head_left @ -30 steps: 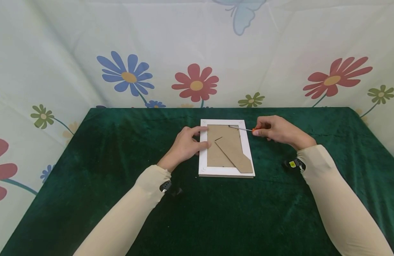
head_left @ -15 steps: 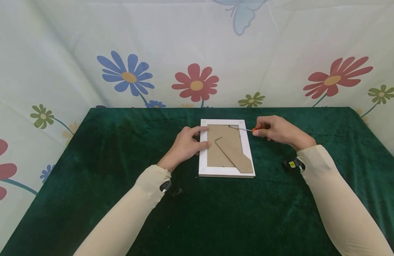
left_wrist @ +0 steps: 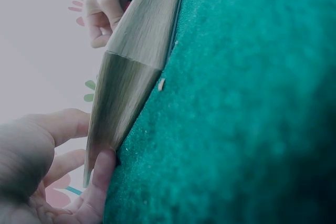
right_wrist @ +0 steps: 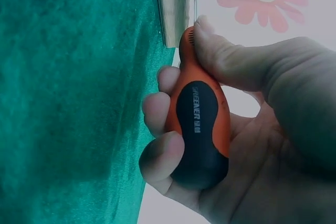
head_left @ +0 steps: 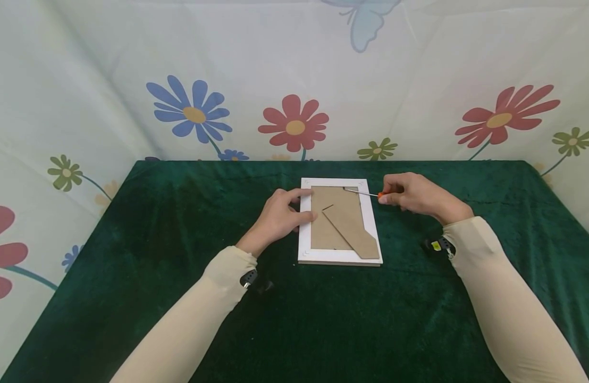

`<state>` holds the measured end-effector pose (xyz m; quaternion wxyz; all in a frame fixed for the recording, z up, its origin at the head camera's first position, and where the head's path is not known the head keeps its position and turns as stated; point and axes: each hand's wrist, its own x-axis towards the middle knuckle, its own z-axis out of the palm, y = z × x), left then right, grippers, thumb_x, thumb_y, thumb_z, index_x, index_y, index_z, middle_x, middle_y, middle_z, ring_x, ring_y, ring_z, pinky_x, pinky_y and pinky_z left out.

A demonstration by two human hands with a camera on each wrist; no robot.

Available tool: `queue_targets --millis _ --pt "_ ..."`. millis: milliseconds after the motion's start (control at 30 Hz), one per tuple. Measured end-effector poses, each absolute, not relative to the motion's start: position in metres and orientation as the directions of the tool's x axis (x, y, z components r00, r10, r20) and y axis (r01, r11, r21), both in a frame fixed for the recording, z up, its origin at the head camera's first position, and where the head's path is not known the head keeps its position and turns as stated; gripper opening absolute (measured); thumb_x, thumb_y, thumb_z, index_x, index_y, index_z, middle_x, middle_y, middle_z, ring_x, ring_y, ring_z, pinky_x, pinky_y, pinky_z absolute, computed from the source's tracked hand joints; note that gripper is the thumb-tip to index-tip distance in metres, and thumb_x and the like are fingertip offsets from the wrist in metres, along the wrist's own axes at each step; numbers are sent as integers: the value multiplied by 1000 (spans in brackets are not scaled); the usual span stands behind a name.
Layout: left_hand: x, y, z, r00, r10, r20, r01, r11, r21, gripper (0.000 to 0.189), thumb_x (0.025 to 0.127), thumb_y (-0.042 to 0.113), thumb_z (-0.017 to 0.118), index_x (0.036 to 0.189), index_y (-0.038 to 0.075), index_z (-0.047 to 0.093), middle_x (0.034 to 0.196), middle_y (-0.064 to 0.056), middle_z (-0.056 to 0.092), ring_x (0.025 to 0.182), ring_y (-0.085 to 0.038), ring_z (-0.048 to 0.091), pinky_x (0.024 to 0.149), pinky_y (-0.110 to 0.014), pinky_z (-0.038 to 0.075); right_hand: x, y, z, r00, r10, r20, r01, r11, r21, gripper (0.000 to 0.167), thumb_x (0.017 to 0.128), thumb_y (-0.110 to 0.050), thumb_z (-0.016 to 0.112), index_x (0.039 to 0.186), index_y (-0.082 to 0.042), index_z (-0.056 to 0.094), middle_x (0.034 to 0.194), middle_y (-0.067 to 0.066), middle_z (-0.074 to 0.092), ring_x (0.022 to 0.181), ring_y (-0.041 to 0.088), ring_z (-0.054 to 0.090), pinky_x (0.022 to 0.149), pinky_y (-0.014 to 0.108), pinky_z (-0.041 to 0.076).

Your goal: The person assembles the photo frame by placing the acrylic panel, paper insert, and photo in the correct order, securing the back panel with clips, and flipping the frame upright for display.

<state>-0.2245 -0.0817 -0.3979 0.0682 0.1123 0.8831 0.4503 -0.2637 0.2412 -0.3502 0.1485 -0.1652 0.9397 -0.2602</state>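
Observation:
A white picture frame (head_left: 304, 234) lies face down, its brown backing board (head_left: 342, 205) and slanted easel leg (head_left: 354, 236) on top. My left hand (head_left: 277, 217) holds the frame's left edge, thumb and index finger on the upper face. In the left wrist view, other fingers (left_wrist: 100, 182) lie against the frame's wood-coloured side (left_wrist: 123, 87). Gripped in my right hand (head_left: 414, 196) is a screwdriver (right_wrist: 202, 124) with an orange and black handle. Its thin metal shaft (head_left: 366, 193) crosses the frame's right border, the tip at the backing's upper edge near a small dark tab.
A dark green velvet cloth (head_left: 203, 213) covers the table. Behind it hangs a pale curtain (head_left: 256, 48) printed with flowers. A tiny light scrap (left_wrist: 161, 84) lies on the cloth beside the frame.

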Motion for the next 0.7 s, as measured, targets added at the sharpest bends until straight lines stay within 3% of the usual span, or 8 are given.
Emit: queue_targets --millis 700 --pt "-224 -81 -397 -966 257 -20 133 563 816 63 97 25 79 155 15 57 128 -17 49 84 -24 67 71 -28 61 -260 236 -348 -904 -382 -190 -248 833 -495 9 105 -14 69 104 -8 63 91 11 60 80 27 56 68 39 47"
